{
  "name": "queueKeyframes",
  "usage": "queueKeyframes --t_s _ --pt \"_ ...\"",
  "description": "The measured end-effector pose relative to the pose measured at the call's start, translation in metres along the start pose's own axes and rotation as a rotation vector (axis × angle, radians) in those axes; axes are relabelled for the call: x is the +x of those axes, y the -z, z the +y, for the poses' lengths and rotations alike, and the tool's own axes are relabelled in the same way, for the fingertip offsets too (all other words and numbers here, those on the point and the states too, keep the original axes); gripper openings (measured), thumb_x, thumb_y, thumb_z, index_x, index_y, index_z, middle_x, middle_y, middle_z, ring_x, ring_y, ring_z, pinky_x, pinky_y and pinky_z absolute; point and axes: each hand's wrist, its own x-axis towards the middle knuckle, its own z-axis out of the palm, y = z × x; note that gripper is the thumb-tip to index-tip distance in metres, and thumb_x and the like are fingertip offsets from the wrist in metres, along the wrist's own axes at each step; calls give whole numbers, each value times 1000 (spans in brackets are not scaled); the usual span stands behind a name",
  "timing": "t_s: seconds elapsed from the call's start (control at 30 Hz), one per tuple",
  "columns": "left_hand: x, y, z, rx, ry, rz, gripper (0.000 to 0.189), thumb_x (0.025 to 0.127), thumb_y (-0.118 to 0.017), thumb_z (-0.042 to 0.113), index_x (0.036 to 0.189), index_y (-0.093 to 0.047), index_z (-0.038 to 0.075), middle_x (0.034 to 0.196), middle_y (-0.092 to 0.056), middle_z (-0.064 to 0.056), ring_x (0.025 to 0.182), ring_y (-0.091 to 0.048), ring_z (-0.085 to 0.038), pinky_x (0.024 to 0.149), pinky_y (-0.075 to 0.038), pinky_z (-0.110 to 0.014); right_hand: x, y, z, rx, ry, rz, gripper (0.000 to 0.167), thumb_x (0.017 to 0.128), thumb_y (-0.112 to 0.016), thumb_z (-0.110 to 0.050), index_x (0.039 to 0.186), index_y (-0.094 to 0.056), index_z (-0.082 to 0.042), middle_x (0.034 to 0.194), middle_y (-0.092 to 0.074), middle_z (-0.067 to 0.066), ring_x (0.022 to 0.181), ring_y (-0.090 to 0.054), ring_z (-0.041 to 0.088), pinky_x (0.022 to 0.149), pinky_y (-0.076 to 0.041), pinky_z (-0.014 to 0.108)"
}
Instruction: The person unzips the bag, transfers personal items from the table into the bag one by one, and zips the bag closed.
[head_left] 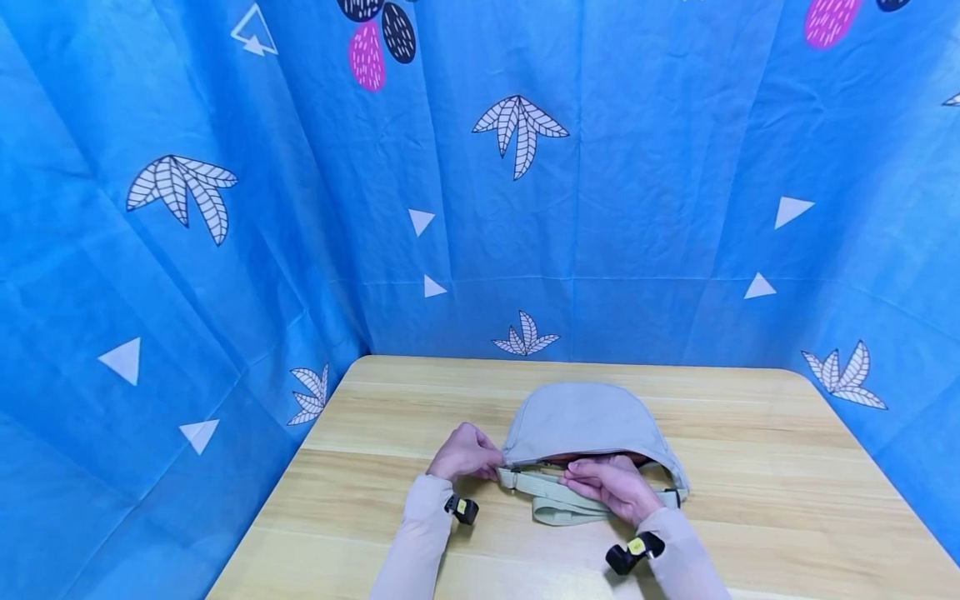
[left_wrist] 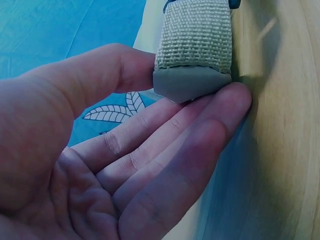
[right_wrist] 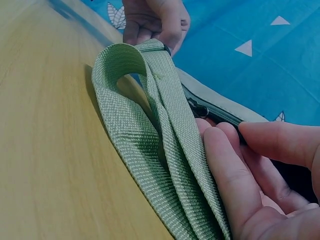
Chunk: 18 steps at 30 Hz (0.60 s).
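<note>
A grey crescent-shaped waist bag (head_left: 585,421) lies on the table with its zippered opening toward me, partly unzipped. Its pale green webbing strap (head_left: 562,492) is folded into loops in front. At the bag's left end, my left hand (head_left: 467,454) pinches the corner tab (left_wrist: 192,82) where the webbing is sewn on. My right hand (head_left: 611,483) is at the middle of the opening, behind the strap. In the right wrist view, its thumb and fingers pinch the edge of the opening, near the zipper pull (right_wrist: 197,107). The bag's inside is mostly hidden.
The wooden table (head_left: 787,467) has its far edge against a blue patterned curtain (head_left: 637,208), which also hangs along the left and right sides. A dark strap buckle (head_left: 672,497) sits at the bag's right end.
</note>
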Motion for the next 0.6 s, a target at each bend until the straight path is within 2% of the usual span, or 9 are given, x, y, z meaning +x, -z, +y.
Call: queueKeyframes --t_s 0.2,0.6 --pt "0 0 -2 1 1 3 8 80 -80 3 87 -78 0 73 -77 -11 57 -71 -15 59 -63 -27 0 4 0 6 -2 2 18 97 -60 8 111 -71 8 100 -79 17 95 -78 23 94 -62 29" --pt "0 -1 -2 10 3 6 7 80 -80 3 86 -79 0 72 -76 -10 56 -71 -15 59 -63 -27 -2 6 -3 4 -4 4 20 98 -61 7 115 -70 11 101 -79 18 97 -79 24 95 -61 29"
